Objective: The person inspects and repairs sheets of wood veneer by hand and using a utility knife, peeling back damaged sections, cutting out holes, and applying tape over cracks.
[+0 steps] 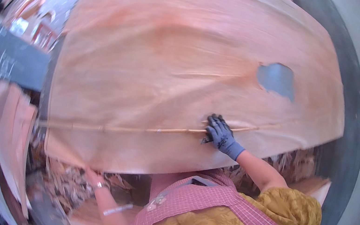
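Note:
A wide, thin sheet of pinkish-tan wood veneer lies spread in front of me, with a ragged hole at its right through which a grey surface shows. Across its near part runs a long, thin bamboo stick. My right hand, in a blue-grey glove with black fingers, is closed over the stick, fingers on its far side and thumb on the near side. At the sheet's near left edge, my bare left hand pinches the veneer; its fingers are partly blurred.
Torn veneer scraps lie in a heap below the near edge. Long veneer strips hang at the left, beside a grey-blue panel. A dark grey table edge borders the sheet on the right.

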`<action>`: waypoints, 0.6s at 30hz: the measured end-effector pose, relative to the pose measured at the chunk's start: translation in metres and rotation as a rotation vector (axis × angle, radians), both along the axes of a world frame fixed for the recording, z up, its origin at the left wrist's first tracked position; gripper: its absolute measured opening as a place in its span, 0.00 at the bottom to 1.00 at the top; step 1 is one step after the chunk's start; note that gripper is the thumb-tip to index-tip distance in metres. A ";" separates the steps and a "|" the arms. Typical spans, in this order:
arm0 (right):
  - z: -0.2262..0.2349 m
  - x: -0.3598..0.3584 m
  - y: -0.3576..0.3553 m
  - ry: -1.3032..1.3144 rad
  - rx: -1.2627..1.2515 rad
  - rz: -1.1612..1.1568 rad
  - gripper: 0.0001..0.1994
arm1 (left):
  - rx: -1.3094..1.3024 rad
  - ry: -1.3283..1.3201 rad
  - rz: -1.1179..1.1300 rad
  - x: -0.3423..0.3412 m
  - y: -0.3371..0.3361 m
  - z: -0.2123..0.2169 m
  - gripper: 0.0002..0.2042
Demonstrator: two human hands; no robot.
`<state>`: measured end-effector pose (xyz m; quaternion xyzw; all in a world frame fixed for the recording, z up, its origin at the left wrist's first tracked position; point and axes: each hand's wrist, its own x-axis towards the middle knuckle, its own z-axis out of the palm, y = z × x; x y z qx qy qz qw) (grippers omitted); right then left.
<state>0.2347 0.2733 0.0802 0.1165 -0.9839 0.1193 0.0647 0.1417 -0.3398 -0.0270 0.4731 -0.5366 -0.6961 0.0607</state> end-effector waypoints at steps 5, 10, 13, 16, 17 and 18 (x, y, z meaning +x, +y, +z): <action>-0.008 0.002 -0.003 -0.037 0.029 0.021 0.13 | 0.001 -0.173 0.059 -0.001 0.002 -0.002 0.13; -0.006 0.001 -0.008 -0.062 -0.023 0.026 0.13 | 0.079 -0.224 0.036 -0.003 -0.032 -0.032 0.13; -0.001 0.006 -0.017 -0.004 -0.008 0.009 0.14 | 0.144 -0.164 -0.070 0.006 -0.028 -0.027 0.11; -0.004 0.000 -0.022 0.024 0.033 -0.039 0.15 | 0.100 -0.247 -0.075 0.001 -0.016 0.000 0.12; -0.013 -0.001 -0.019 0.032 0.045 -0.053 0.15 | 0.098 -0.283 -0.107 -0.001 -0.018 0.008 0.12; -0.021 -0.003 -0.018 0.039 0.059 -0.062 0.16 | 0.097 -0.321 -0.134 -0.003 -0.025 0.016 0.12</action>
